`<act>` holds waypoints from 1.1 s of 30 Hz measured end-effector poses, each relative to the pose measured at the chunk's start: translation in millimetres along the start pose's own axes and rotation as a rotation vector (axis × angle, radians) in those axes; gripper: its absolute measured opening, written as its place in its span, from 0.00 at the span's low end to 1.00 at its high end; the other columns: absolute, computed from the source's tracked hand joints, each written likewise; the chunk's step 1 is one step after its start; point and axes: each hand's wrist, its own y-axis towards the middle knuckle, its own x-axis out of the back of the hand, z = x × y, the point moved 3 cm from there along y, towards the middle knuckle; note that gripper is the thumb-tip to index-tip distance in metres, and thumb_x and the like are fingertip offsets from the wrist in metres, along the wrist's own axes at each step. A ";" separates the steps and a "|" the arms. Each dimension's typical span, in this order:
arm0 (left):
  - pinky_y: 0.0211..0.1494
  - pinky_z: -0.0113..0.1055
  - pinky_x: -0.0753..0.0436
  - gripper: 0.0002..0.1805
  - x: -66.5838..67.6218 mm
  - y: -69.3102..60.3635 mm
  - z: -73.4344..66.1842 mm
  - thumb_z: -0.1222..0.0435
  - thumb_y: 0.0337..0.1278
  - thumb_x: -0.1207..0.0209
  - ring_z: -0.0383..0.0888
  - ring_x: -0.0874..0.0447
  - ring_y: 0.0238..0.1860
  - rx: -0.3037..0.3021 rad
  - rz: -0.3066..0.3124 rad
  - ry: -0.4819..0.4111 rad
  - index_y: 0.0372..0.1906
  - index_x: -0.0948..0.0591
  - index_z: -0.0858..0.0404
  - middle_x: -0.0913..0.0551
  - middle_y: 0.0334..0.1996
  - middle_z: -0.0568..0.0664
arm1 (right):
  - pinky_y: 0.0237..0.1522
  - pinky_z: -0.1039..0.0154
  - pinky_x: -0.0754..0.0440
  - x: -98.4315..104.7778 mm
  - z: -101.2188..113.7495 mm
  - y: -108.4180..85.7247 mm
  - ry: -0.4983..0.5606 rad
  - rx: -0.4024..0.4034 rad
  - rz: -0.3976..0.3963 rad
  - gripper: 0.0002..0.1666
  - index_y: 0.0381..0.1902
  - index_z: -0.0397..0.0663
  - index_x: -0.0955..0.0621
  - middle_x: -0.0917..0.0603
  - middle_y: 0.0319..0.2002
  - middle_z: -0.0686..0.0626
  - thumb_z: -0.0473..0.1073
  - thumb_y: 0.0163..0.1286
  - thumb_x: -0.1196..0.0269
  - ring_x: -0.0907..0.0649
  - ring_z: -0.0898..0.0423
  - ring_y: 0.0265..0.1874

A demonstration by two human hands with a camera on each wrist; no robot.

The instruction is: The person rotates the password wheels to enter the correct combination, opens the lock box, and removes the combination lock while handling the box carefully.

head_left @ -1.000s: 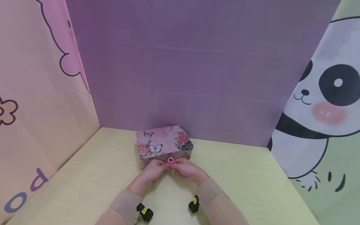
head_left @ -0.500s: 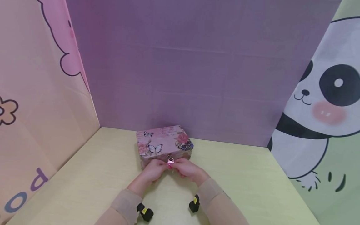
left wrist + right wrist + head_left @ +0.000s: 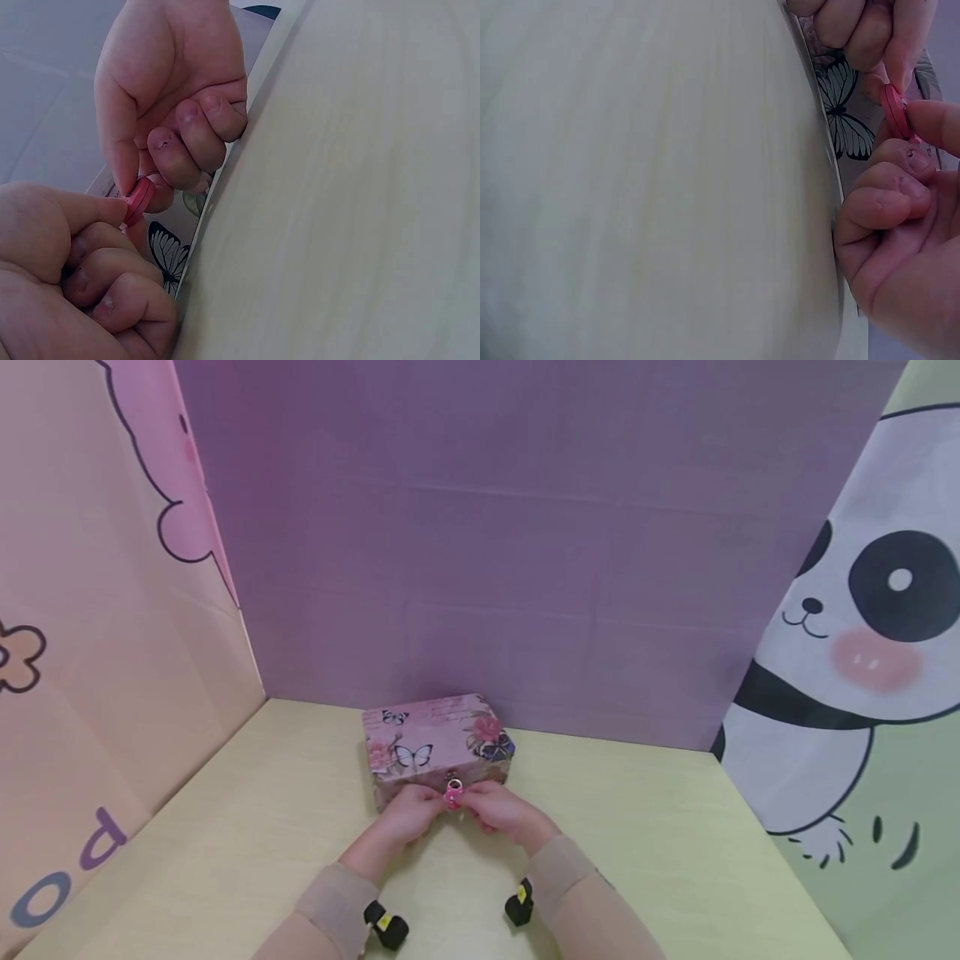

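Note:
A pink floral box [image 3: 435, 735] with butterflies stands against the back wall, lid down. At its front clasp hangs a small pink padlock [image 3: 453, 794] with a metal shackle. The left hand [image 3: 409, 814] pinches the padlock from the left, and the right hand [image 3: 508, 814] pinches it from the right. Both wrist views show the pink lock body, in the left one [image 3: 139, 201] and in the right one [image 3: 895, 111], between the thumbs and forefingers, other fingers curled. Whether the shackle is latched cannot be told.
The pale yellow table [image 3: 637, 827] spreads around the box. Behind stands a purple wall cloth [image 3: 480, 543]; a pink printed cloth [image 3: 135, 635] is on the left and a panda-printed cloth [image 3: 802, 777] on the right. Black wrist devices [image 3: 387, 927] hang at the sleeves.
The padlock's face has tilted slightly between the fingers. Both hands and the box stay in the same place.

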 end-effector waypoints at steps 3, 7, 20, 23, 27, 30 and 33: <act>0.16 0.30 0.41 0.11 0.5 -0.8 -0.2 0.66 0.67 0.41 0.35 0.43 0.12 0.009 -0.005 -0.007 0.37 0.15 0.72 0.36 0.13 0.40 | 0.17 0.67 0.40 -0.4 0.3 0.1 0.004 -0.001 0.006 0.16 0.46 0.35 0.16 0.34 0.18 0.56 0.44 0.78 0.43 0.37 0.61 0.14; 0.15 0.29 0.42 0.13 0.8 -1.4 -0.8 0.64 0.67 0.41 0.35 0.43 0.12 0.018 -0.015 -0.028 0.38 0.15 0.72 0.37 0.13 0.40 | 0.17 0.67 0.39 -0.4 -0.2 0.3 -0.001 0.000 0.009 0.16 0.47 0.35 0.16 0.34 0.19 0.55 0.43 0.79 0.44 0.37 0.61 0.14; 0.14 0.30 0.44 0.15 1.0 1.8 -0.2 0.59 0.68 0.40 0.36 0.45 0.11 0.070 0.009 -0.063 0.37 0.14 0.70 0.39 0.12 0.40 | 0.18 0.67 0.38 -0.2 -2.6 1.7 -0.007 0.005 0.024 0.15 0.48 0.35 0.17 0.33 0.19 0.55 0.41 0.78 0.43 0.35 0.61 0.14; 0.14 0.30 0.44 0.16 0.5 5.1 0.7 0.59 0.69 0.41 0.36 0.46 0.11 0.077 0.031 -0.063 0.31 0.17 0.68 0.39 0.12 0.40 | 0.18 0.67 0.39 0.4 -3.0 2.0 0.012 0.004 0.031 0.15 0.48 0.33 0.17 0.33 0.19 0.55 0.41 0.78 0.43 0.36 0.61 0.15; 0.14 0.30 0.44 0.16 -1.0 7.3 -0.8 0.58 0.69 0.42 0.36 0.46 0.11 0.082 0.046 -0.063 0.27 0.19 0.65 0.39 0.12 0.39 | 0.18 0.68 0.39 1.6 -4.0 2.2 0.036 0.001 0.041 0.16 0.49 0.31 0.18 0.34 0.19 0.54 0.41 0.78 0.43 0.36 0.62 0.15; 0.13 0.30 0.44 0.18 -1.6 6.3 -4.3 0.56 0.69 0.41 0.36 0.45 0.11 0.064 0.044 -0.051 0.32 0.16 0.67 0.40 0.12 0.39 | 0.18 0.68 0.39 2.7 -5.2 2.4 0.045 0.006 0.049 0.16 0.49 0.31 0.18 0.34 0.18 0.54 0.41 0.78 0.43 0.37 0.62 0.14; 0.12 0.29 0.44 0.20 -2.5 5.8 -5.0 0.54 0.70 0.41 0.35 0.46 0.10 0.059 0.044 -0.035 0.34 0.15 0.69 0.40 0.11 0.39 | 0.18 0.67 0.39 3.0 -4.9 1.8 0.046 0.010 0.060 0.16 0.49 0.31 0.18 0.35 0.18 0.54 0.40 0.78 0.43 0.37 0.61 0.15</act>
